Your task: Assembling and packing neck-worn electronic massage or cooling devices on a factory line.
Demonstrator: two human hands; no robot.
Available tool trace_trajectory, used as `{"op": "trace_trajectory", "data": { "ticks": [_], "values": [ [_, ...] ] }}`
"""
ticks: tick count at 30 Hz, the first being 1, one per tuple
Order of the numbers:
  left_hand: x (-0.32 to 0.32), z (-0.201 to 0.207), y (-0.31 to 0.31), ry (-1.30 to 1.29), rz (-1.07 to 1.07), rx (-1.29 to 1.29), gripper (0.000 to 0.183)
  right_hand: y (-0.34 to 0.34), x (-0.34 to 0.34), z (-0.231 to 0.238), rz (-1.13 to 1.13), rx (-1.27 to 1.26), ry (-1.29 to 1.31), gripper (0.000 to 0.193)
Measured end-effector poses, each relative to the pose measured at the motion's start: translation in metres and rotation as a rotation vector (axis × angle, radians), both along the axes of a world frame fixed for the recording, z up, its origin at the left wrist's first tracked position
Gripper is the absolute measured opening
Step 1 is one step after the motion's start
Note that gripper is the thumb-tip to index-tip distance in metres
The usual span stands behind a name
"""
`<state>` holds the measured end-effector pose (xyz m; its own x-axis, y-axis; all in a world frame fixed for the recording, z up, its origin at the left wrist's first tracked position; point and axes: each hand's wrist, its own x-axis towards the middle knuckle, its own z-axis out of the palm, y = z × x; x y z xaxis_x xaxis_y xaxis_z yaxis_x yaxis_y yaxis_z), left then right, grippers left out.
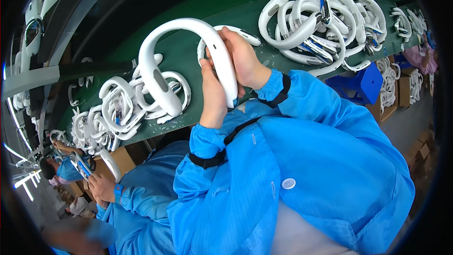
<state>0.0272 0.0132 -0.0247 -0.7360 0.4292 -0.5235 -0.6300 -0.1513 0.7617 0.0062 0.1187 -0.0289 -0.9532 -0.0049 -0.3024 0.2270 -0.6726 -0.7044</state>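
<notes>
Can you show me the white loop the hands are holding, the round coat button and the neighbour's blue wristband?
White loop (pixel 183 24): head view, on the top of its curve.
Button (pixel 288 183): head view, on its middle.
Wristband (pixel 118 193): head view, on its outer face.

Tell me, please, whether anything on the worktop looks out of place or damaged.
Pale flecks speckle the green worktop beside the heaped white bands, odd against its plain surface; whether they are scraps or scuffs, I cannot tell. No damage shows clearly.
</notes>
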Motion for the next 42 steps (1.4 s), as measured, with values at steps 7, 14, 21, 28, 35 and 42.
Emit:
{"op": "trace_trajectory", "data": {
  "ticks": [7, 14, 21, 28, 35, 42],
  "values": [
    [0.011, 0.009, -0.013, 0.231, 0.256, -0.016, 0.061, -0.001, 0.010, 0.020, 0.116, 0.045, 0.174, 0.032],
    [0.020, 0.010, -0.019, 0.086, 0.303, 0.052, 0.073, 0.020, 0.021, 0.032, 0.285, 0.359, 0.366, 0.036],
    [0.014, 0.000, -0.029, 0.075, 0.365, 0.135, 0.073, 0.018, 0.018, 0.026, 0.402, 0.284, 0.300, 0.036],
    [0.011, 0.015, -0.016, -0.021, 0.617, 0.291, 0.068, 0.001, 0.025, 0.046, 0.541, 0.427, 0.121, 0.040],
    [0.016, -0.026, -0.041, 0.124, 0.244, 0.530, 0.079, -0.008, 0.012, 0.015, 0.561, 0.161, 0.243, 0.039],
    [0.021, -0.013, -0.039, 0.047, 0.200, 0.640, 0.082, 0.007, 0.011, 0.058, 0.829, 0.300, 0.204, 0.042]
  ]
}}
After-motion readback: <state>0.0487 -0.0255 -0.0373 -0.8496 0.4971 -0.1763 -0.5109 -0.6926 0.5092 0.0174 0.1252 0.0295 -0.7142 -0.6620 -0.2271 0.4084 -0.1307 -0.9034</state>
